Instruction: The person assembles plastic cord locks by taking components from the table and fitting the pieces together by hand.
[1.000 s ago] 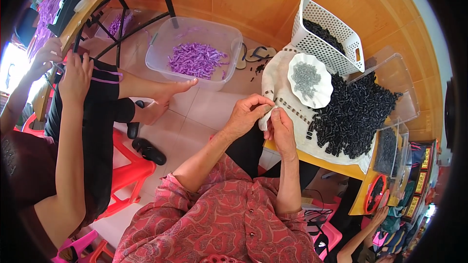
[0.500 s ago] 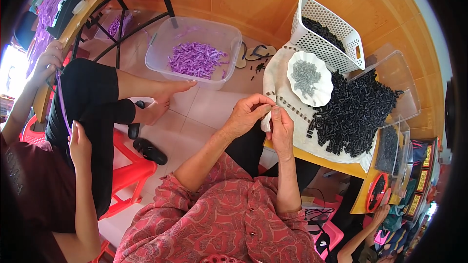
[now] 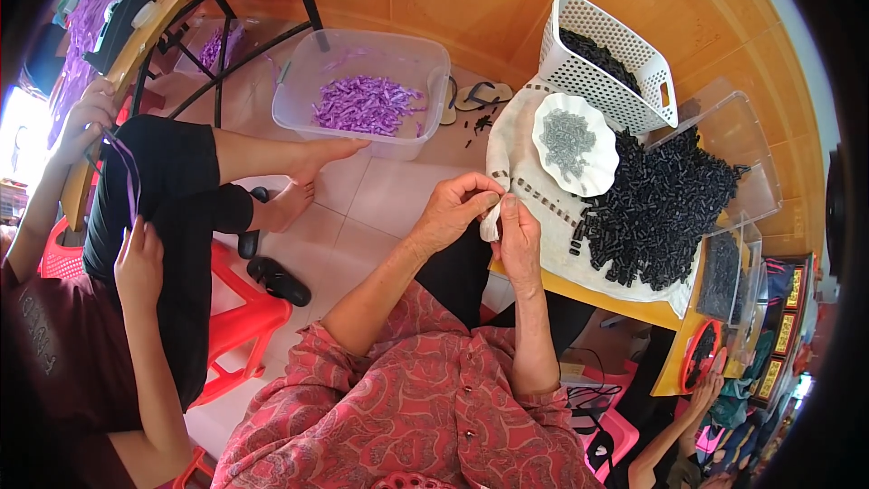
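Tabletop [image 3: 673, 362] lies right of the grip. Left hand [image 3: 450, 215] still pinches white fabric [image 3: 490, 228] at its fingertips; right hand [image 3: 520, 243] meets it, hold unclear. Both have shifted slightly leftward; fingertip work continues.

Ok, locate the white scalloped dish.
The scalloped dish sits right of centre in the head view, on the white cloth, beside the perforated white basket and left of the black pieces.
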